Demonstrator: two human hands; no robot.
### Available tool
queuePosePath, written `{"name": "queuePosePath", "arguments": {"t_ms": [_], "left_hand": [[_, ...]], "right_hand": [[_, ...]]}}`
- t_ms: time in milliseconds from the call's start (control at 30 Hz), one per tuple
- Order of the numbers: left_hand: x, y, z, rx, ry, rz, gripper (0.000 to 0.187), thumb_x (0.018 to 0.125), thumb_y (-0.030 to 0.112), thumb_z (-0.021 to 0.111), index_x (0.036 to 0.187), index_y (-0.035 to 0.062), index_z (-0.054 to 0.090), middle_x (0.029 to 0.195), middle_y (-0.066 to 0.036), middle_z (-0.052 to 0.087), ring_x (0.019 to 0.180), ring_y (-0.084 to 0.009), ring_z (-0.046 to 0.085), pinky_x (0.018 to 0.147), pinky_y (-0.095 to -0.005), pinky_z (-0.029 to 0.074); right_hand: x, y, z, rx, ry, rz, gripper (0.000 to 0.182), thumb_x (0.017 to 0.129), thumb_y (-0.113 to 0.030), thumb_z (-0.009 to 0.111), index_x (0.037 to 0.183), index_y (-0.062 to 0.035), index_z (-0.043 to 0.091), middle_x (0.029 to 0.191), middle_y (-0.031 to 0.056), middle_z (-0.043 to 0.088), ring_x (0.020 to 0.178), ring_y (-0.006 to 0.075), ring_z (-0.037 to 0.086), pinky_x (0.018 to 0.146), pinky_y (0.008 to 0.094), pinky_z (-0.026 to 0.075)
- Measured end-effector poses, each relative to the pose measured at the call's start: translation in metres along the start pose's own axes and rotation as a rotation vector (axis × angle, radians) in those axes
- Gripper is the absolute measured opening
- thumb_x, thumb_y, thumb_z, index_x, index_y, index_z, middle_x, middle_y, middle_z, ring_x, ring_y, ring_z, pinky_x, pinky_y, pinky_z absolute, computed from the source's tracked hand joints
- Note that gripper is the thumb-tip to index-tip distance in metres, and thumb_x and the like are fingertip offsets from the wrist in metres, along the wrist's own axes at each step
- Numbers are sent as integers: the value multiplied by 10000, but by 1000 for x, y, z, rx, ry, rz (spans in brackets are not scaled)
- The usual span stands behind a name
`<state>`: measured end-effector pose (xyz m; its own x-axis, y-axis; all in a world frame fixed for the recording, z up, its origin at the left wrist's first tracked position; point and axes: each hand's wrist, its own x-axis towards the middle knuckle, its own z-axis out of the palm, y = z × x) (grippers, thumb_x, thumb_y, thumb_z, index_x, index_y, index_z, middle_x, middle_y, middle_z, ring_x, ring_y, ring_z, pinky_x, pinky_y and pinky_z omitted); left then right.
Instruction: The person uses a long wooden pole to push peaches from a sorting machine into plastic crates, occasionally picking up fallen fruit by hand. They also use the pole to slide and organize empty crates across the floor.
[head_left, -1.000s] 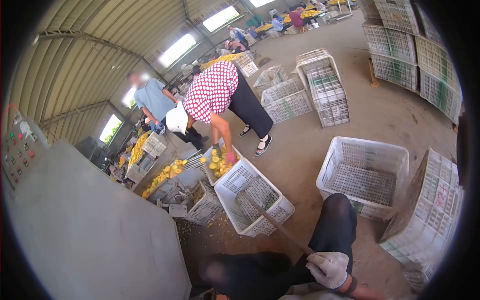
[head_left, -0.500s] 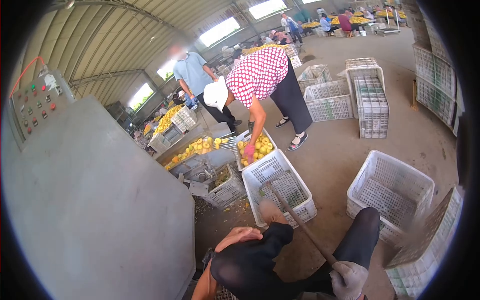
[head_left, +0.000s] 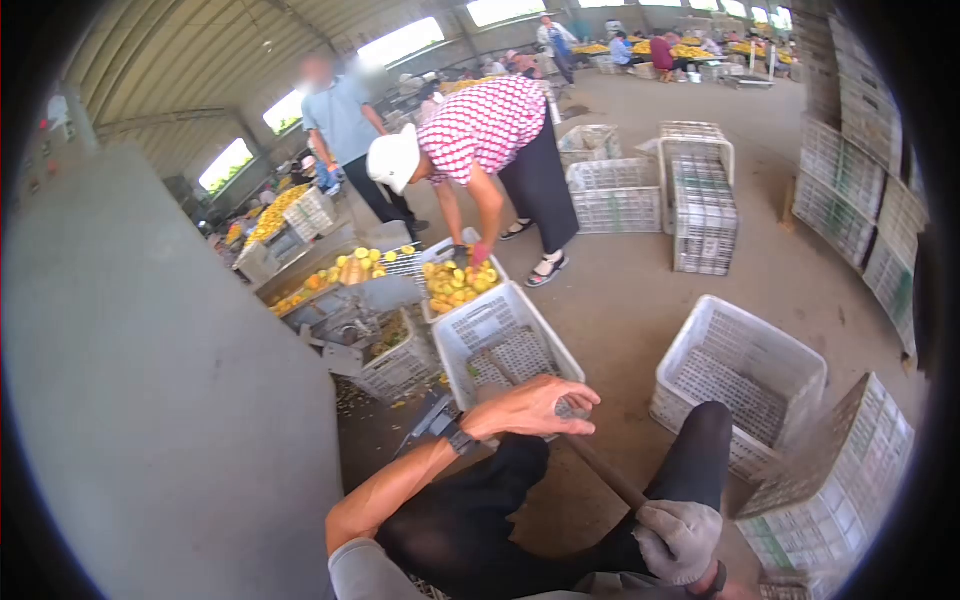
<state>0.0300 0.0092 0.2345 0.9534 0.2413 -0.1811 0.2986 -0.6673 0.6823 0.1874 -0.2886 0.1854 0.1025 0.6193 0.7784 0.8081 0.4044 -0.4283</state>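
Observation:
My right hand (head_left: 680,540), in a grey work glove, is closed around the lower end of a long wooden stick (head_left: 608,474). The stick slants up and away towards a white plastic crate (head_left: 562,350) in front of my knees. My bare left hand (head_left: 535,405) hovers at the stick's middle, over the crate's near edge, with its fingers curved and apart. A dark device is strapped to that wrist. Beyond, a co-worker's gloved hands reach into a crate of halved yellow fruit (head_left: 458,284).
On the left stands a large grey machine panel (head_left: 170,400). Yellow fruit lies on a metal chute (head_left: 385,293), beside a crate of scraps (head_left: 395,370). To the right are a white crate (head_left: 745,365), a tilted crate (head_left: 835,490) and stacked crates (head_left: 850,190). Another person (head_left: 345,130) stands behind.
My left hand has lifted from my knee and moved right to the stick. My right hand keeps its grip. The co-worker's second hand now shows in the fruit crate. The view has shifted right.

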Motion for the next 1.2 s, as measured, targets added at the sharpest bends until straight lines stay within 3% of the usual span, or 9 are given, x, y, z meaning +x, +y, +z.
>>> {"name": "queuePosePath", "arguments": {"t_ms": [167,267,367,500,600,833,900,967,1200], "left_hand": [[8,2,45,175,-252,211,839,788,467,852,1436,38,537,1326,-223,632,1236,-389,601,1054,-461,484],[8,21,60,175,-408,133,796,802,332,827,1469,27,517,1385,-192,608,1356,-369,518,1147,-453,410],[13,9,79,227,-379,211,727,786,337,830,1386,13,577,1335,-198,634,1295,-379,555,1082,-472,448],[33,-24,96,336,-291,275,488,765,406,838,965,-18,702,928,-215,727,935,-413,703,796,-503,551],[36,4,74,365,-338,67,366,777,345,821,834,2,708,795,-207,709,823,-428,703,710,-511,545],[46,-78,121,338,-42,362,193,803,206,743,756,45,647,744,-183,692,747,-427,687,631,-538,502],[43,-79,121,306,-60,323,173,799,188,734,758,47,642,736,-187,684,739,-436,681,624,-541,492],[43,-85,118,287,-53,327,170,794,185,734,763,46,641,733,-190,680,734,-442,676,621,-542,490],[47,-80,110,298,-31,315,154,783,171,729,777,45,642,760,-186,688,774,-430,681,643,-523,493]], "right_hand": [[6,-5,3,-22,-65,33,374,706,-85,823,1064,-101,717,908,83,764,685,271,730,588,369,561],[9,-7,5,-4,-76,35,354,717,-110,845,1052,-120,733,910,70,772,683,256,735,575,356,566],[13,-9,5,4,-109,26,364,723,-127,853,1068,-127,739,903,62,774,670,253,733,560,351,563],[19,-9,5,18,-135,-17,363,740,-139,847,1085,-129,736,905,58,774,664,254,732,551,352,558],[29,-10,4,-14,-94,-23,362,744,-146,848,1087,-131,731,900,59,771,663,256,732,539,357,551],[28,-11,1,-41,-72,3,340,733,-148,853,1053,-144,739,875,46,765,638,251,717,525,362,534],[22,-15,4,-50,-60,4,288,725,-129,835,1000,-146,755,834,50,757,618,251,704,527,361,529],[32,-28,-3,73,15,8,361,748,-32,834,1094,-60,735,949,114,766,773,302,741,677,389,576],[40,-34,-1,45,71,-12,355,759,-58,831,1096,-87,723,922,115,759,718,305,724,624,391,554]]}}
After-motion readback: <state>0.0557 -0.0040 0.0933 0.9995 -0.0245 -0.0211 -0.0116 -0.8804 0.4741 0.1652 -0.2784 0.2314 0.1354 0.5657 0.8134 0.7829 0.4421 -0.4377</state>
